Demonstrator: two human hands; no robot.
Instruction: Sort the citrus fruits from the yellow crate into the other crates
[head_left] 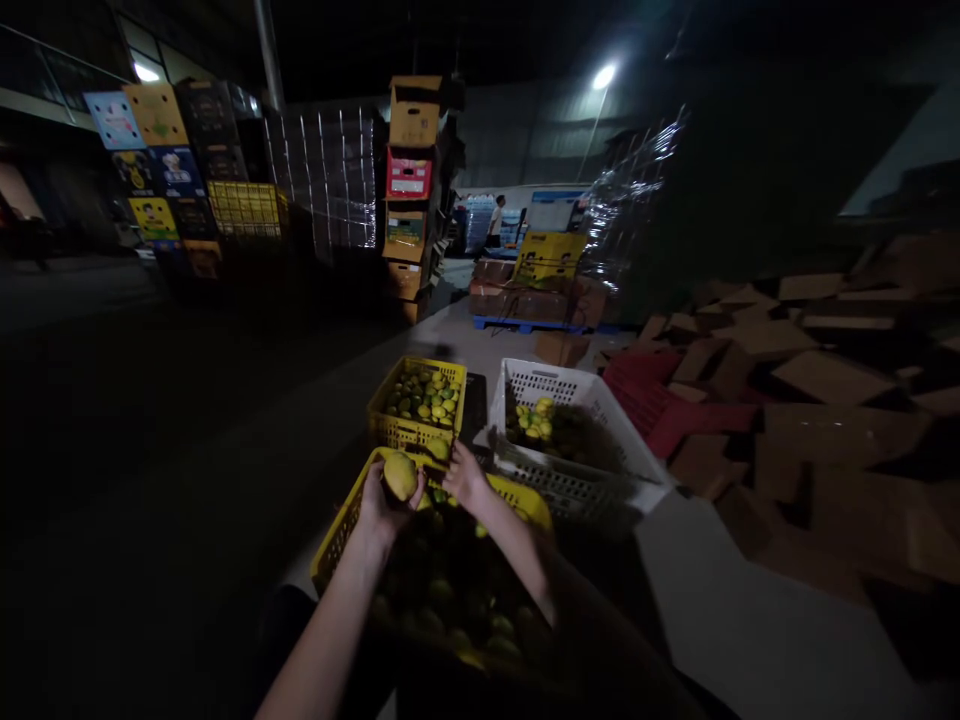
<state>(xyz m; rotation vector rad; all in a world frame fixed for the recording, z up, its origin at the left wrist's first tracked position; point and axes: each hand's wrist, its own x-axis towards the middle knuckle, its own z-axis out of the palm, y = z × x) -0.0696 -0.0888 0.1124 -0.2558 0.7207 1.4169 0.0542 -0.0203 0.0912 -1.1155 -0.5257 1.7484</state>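
The left hand (379,505) is closed around a yellow mango (400,476), lifted just above the near yellow crate (341,530) that sits right under both hands. The right hand (466,478) reaches to the far rim of that crate, fingers curled down beside a smaller green mango (438,449); whether it actually grips that one cannot be told in this dim light. Beyond the hands stands a second yellow crate (390,425) of mixed green and yellow fruit, and to the right of it a white basket (600,400) with a few yellow ones.

The risks, as I judge them: the light is poor, so a green fruit could be taken for a ripe one and land in the wrong crate. The held mango rests mostly on the fingertips and could slip and bruise on the crate edge. The near crate is piled high, so fruit may roll off.

Printed cartons (154,150) are stacked far off to the left, but none of their writing is readable.
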